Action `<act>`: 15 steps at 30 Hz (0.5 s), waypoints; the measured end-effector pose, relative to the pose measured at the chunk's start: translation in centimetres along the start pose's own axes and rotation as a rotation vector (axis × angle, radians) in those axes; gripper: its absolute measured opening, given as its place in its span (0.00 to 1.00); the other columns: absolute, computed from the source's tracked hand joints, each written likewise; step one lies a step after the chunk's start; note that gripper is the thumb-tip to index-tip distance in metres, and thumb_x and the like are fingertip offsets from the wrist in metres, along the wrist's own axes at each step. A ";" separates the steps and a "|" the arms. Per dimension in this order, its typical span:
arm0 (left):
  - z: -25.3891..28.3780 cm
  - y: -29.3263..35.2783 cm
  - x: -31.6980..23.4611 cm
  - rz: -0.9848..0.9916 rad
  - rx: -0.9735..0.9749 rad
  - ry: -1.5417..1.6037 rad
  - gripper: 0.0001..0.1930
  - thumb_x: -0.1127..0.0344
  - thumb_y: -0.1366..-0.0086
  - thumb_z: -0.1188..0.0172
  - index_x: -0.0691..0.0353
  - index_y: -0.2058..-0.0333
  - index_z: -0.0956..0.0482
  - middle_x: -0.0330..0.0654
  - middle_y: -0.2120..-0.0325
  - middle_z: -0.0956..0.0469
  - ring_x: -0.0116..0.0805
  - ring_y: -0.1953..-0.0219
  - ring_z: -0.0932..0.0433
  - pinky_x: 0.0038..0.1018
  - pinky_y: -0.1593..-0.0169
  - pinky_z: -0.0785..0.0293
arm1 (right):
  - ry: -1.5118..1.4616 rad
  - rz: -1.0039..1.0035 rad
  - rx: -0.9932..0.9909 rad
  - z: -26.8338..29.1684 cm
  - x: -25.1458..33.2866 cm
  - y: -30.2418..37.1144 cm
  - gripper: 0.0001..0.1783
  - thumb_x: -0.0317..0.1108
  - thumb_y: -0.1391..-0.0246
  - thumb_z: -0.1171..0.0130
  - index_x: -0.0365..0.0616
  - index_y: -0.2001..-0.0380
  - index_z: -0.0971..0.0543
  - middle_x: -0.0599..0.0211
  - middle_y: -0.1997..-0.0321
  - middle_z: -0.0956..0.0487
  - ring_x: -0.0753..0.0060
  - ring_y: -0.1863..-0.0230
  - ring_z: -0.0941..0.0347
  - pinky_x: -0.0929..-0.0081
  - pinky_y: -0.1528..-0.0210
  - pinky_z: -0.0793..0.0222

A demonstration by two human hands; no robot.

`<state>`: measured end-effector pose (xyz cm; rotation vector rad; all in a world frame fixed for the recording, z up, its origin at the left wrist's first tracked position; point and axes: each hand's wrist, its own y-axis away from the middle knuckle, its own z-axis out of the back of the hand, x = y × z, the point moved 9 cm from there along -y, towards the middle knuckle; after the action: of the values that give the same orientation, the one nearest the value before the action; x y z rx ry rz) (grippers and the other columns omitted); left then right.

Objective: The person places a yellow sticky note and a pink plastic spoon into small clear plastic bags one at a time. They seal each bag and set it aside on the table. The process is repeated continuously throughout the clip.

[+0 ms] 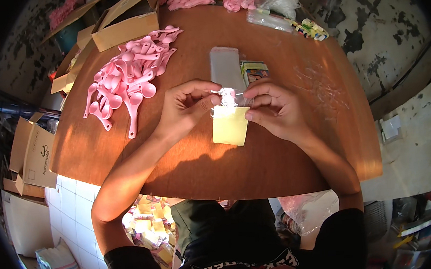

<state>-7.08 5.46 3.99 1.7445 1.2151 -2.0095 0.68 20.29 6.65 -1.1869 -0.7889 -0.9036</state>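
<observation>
I am holding a yellow card (229, 128) in a clear bag (229, 100) above the brown table (208, 177). My left hand (187, 104) and right hand (279, 108) are pinching the bag's sides. Farther off, flat bags (224, 66) are lying by small cards (256, 72), with pink spoons (127, 70) sitting left.

2 hands (279, 105), 1 held yellow card (229, 127), over 20 pink spoons (132, 101), 1 clear-bag stack (224, 65), 1 printed-card stack (257, 73), 1 counter (288, 167)
</observation>
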 end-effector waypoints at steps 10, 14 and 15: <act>-2.8 1.3 -2.5 0.320 0.296 -0.064 0.22 0.75 0.41 0.34 0.68 0.48 0.29 0.43 0.57 0.20 0.27 0.53 0.22 0.26 0.51 0.24 | -0.201 0.045 0.051 -0.3 1.5 0.7 0.18 0.22 0.49 0.38 0.37 0.53 0.27 0.63 0.50 0.28 0.75 0.59 0.23 0.79 0.53 0.27; -5.7 8.9 -5.0 0.555 0.587 -0.342 0.19 0.68 0.38 0.35 0.65 0.50 0.25 0.44 0.60 0.18 0.28 0.58 0.19 0.24 0.57 0.24 | -0.194 -0.050 -0.029 1.9 -0.1 1.6 0.20 0.25 0.46 0.40 0.37 0.50 0.30 0.61 0.49 0.28 0.78 0.63 0.24 0.81 0.57 0.29; -6.9 11.3 -5.6 0.365 0.754 -0.247 0.19 0.68 0.38 0.35 0.64 0.50 0.24 0.44 0.60 0.18 0.29 0.60 0.19 0.24 0.59 0.23 | -0.205 -0.036 -0.070 2.3 -0.6 1.4 0.17 0.24 0.47 0.40 0.36 0.53 0.28 0.62 0.52 0.26 0.80 0.64 0.24 0.83 0.59 0.29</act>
<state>6.63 1.19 4.38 1.7279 0.0212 -2.4998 1.57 22.77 5.99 -1.3457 -0.9516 -0.8534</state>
